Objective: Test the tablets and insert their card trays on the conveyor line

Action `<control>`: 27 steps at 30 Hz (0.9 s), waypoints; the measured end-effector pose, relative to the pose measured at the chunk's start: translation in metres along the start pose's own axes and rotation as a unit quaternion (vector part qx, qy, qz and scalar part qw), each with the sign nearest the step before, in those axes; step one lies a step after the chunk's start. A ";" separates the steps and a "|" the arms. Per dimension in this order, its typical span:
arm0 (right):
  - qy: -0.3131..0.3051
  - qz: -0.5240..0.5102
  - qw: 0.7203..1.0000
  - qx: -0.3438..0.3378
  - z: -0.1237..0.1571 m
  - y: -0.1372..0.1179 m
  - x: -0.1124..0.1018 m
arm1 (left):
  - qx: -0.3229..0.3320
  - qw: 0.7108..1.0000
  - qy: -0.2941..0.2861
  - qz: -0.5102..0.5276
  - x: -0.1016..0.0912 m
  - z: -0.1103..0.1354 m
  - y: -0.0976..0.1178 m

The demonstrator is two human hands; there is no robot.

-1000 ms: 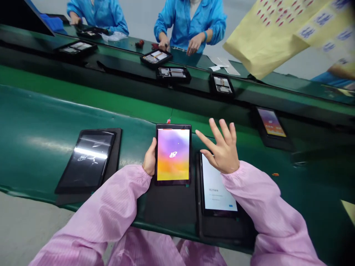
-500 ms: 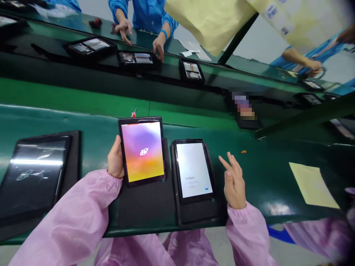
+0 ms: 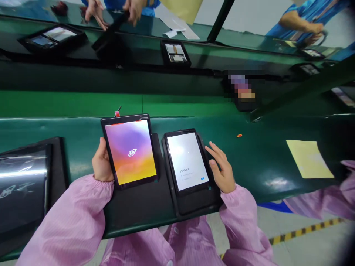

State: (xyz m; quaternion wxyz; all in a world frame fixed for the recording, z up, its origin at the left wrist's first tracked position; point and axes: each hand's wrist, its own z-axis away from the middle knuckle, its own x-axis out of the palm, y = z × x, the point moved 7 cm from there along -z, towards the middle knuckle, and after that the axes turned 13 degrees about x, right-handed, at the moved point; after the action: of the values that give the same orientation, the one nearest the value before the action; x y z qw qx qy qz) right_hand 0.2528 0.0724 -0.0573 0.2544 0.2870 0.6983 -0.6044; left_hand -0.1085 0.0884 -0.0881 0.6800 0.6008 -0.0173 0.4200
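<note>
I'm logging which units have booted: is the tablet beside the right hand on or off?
On: the tablet beside the right hand has a lit white screen reading "Hi there".

the person wears a pale pink smock (image 3: 191, 245) with fine stripes. from its front, a loose left sleeve (image 3: 63, 214) and right sleeve (image 3: 244, 225) run outward, each gathered into a puckered elastic cuff (image 3: 103, 181) just behind the bare left hand (image 3: 102, 164) and right hand (image 3: 222, 170). small round snap buttons (image 3: 176, 230) sit down the smock's front.
</note>
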 end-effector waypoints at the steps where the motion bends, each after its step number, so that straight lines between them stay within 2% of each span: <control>1: -0.023 -0.006 1.000 0.007 0.003 0.003 0.000 | 0.012 1.000 0.000 -0.001 0.001 -0.001 0.001; 5: -0.126 -0.033 0.991 0.033 0.020 0.017 0.007 | 0.061 0.998 -0.003 -0.004 0.004 -0.004 0.002; 8: -0.157 -0.027 0.987 0.030 0.028 0.022 0.014 | 0.085 0.996 -0.008 -0.008 0.006 -0.005 0.004; 27: -0.145 -0.029 0.989 0.014 0.030 0.020 0.017 | 0.085 0.996 -0.020 -0.010 0.005 -0.008 0.002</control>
State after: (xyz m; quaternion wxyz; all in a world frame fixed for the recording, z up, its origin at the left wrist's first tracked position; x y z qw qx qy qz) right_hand 0.2552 0.0467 -0.0876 0.3310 0.1800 0.6533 -0.6567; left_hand -0.1100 0.0973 -0.0861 0.6301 0.6648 0.0101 0.4010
